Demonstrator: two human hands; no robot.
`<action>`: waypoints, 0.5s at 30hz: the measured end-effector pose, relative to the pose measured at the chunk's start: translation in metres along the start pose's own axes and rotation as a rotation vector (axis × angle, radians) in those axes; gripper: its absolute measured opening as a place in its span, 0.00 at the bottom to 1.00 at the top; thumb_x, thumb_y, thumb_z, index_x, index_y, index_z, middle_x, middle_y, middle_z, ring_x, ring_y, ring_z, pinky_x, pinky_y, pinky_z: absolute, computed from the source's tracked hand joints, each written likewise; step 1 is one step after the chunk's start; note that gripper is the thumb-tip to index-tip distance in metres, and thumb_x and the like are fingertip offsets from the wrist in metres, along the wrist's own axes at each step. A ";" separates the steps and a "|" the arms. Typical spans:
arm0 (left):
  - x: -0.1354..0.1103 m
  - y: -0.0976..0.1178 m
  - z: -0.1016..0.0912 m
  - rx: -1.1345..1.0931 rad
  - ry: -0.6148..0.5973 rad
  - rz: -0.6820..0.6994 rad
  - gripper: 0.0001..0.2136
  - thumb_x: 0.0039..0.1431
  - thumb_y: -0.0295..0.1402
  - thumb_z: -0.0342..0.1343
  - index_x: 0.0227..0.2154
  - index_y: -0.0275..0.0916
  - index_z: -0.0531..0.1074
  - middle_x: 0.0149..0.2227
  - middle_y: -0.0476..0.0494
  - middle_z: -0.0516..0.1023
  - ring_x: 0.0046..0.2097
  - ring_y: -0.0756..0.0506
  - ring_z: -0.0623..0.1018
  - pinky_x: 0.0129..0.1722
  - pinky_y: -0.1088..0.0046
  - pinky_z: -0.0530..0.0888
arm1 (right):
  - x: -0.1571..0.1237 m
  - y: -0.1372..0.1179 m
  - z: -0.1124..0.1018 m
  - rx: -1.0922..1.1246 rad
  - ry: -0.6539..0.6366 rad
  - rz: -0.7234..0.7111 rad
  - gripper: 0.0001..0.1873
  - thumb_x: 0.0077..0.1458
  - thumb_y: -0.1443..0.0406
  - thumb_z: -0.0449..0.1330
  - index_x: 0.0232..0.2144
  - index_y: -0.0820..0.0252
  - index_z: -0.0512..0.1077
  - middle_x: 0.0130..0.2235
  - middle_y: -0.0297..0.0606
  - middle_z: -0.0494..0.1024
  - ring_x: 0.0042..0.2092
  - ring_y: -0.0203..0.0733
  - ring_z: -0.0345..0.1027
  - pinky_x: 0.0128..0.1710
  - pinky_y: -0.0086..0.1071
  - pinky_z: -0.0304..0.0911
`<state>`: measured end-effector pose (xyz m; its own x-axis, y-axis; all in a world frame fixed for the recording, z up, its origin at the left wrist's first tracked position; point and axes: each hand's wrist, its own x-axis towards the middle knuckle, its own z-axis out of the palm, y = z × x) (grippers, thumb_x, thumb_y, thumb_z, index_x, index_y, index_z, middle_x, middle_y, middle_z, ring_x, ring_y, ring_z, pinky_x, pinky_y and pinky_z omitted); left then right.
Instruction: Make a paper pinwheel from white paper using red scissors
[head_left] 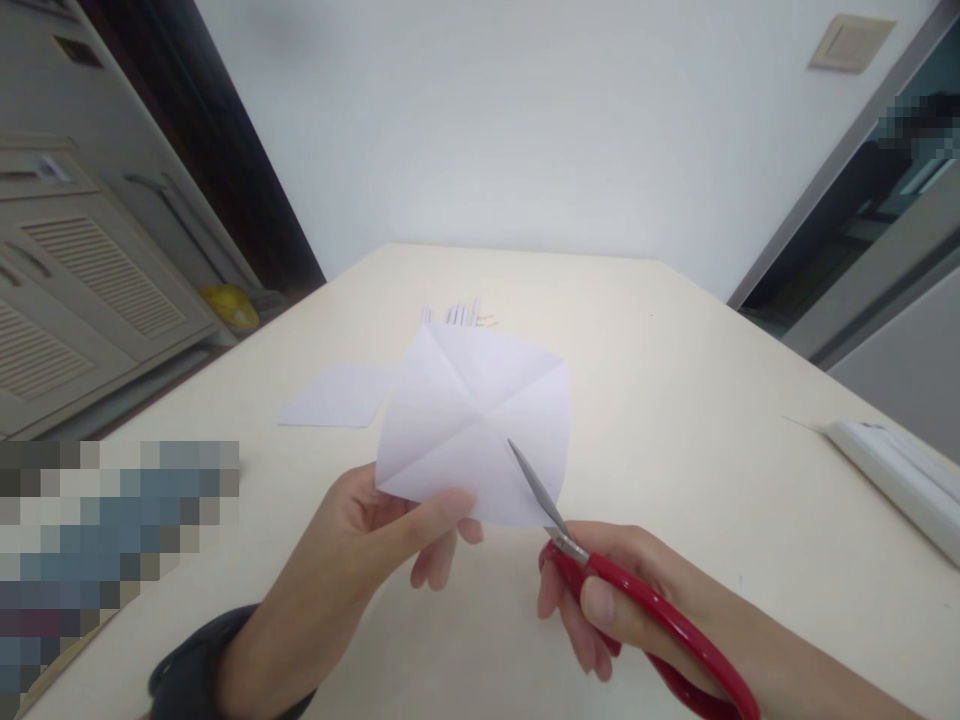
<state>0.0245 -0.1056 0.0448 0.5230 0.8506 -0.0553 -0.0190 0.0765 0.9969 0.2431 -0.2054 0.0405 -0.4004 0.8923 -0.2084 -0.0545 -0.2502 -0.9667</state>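
Observation:
My left hand (397, 530) pinches the near edge of a white sheet of paper (450, 440), thumb on top and fingers beneath. Diagonal creases cross near the middle of the sheet, which is held above the table. In my right hand (600, 600) is a pair of scissors (660, 610) with red handles. One blade lies over the sheet's near right part, pointing up and left; the other blade seems hidden under the paper. Whether the paper is cut there I cannot tell.
Another white paper piece (337, 395) lies on the cream table (712, 400) to the left. Several thin strips (461, 314) lie behind the held sheet. A long white object (892, 475) rests at the right edge. A white wall (510, 120) stands behind the table.

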 end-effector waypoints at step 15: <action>0.000 0.002 -0.002 -0.033 -0.060 -0.068 0.13 0.57 0.41 0.63 0.22 0.39 0.78 0.20 0.51 0.75 0.19 0.54 0.65 0.19 0.79 0.61 | 0.001 -0.008 0.004 0.016 0.017 0.001 0.29 0.56 0.42 0.59 0.36 0.64 0.71 0.30 0.35 0.71 0.30 0.35 0.62 0.33 0.29 0.60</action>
<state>0.0227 -0.1044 0.0470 0.5738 0.8103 -0.1188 -0.0090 0.1513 0.9884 0.2394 -0.2037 0.0483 -0.3845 0.8983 -0.2124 -0.0688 -0.2574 -0.9639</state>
